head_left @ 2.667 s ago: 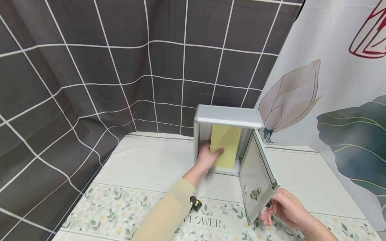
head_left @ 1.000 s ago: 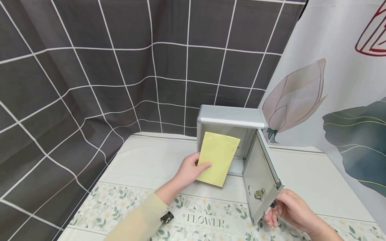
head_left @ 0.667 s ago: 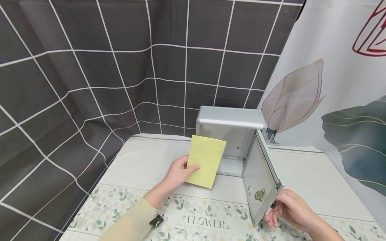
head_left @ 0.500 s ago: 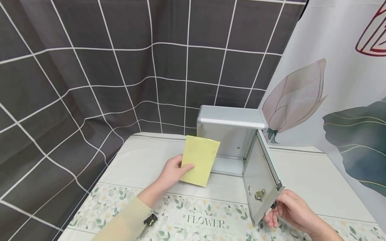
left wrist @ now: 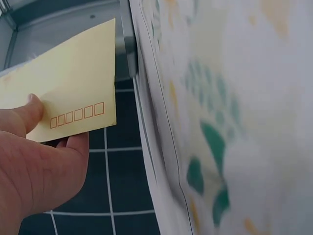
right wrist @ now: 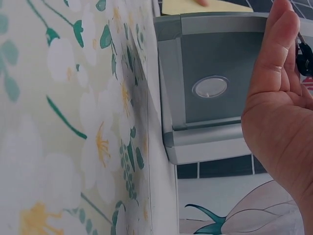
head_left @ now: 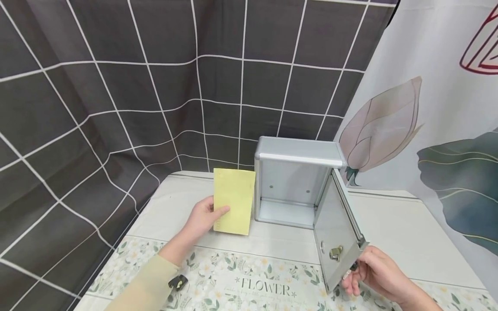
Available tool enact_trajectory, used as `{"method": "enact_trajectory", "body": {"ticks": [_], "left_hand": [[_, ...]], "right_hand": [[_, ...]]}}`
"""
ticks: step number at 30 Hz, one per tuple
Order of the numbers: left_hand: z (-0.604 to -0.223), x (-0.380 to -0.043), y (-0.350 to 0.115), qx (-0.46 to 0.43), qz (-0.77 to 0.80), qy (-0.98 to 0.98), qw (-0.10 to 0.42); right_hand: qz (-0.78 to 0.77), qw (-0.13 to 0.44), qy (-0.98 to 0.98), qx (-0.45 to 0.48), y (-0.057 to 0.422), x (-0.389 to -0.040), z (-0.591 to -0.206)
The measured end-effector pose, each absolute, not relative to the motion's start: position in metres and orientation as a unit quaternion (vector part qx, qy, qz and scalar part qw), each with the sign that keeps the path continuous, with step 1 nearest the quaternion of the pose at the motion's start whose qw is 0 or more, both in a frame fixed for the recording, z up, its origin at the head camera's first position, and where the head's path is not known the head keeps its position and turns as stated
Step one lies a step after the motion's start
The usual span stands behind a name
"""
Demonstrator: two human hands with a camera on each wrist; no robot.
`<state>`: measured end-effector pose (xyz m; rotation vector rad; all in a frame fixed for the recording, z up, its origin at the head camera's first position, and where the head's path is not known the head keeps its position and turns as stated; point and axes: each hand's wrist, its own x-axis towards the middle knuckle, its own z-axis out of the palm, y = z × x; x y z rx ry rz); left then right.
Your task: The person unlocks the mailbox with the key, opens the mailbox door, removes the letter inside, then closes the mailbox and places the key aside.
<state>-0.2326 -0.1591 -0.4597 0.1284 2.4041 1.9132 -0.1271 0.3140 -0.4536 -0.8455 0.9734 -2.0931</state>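
Observation:
My left hand pinches a yellow envelope at its left edge, thumb in front and fingers behind. In the left wrist view the envelope shows a row of small red boxes beside the thumb. It is held upright, just left of a grey metal mailbox whose door stands swung out. My right hand is at the door's outer face near its free edge, pinching a black-headed key there. In the right wrist view that key is partly behind the fingers.
A lock cam sticks out from the door's inner face. The mailbox stands on a table with a floral cloth. A dark grid curtain and a white printed curtain hang behind.
My left hand has drawn the envelope out of the mailbox and carried it left, straightening it beside the box. The right hand and the door have stayed nearly still.

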Motion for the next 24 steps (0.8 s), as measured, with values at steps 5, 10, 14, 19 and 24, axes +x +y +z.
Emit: {"method": "enact_trajectory", "body": {"ticks": [5, 10, 14, 19, 24], "left_hand": [[-0.462, -0.242, -0.173, 0.023, 0.607, 0.794, 0.026], [-0.466, -0.251, -0.186, -0.006, 0.588, 0.808, 0.017], [-0.468, -0.257, -0.195, -0.023, 0.577, 0.816, 0.023], [-0.471, -0.262, -0.207, -0.038, 0.572, 0.818, 0.041], [-0.473, -0.265, -0.218, -0.038, 0.559, 0.826, 0.061]], "right_hand": [[-0.801, 0.334, 0.377, -0.324, 0.314, -0.127, -0.451], [-0.799, 0.334, 0.381, -0.322, 0.315, -0.127, -0.451], [-0.798, 0.333, 0.386, -0.321, 0.316, -0.126, -0.451], [-0.796, 0.331, 0.395, -0.318, 0.316, -0.126, -0.449], [-0.793, 0.326, 0.407, -0.316, 0.315, -0.125, -0.45]]}}
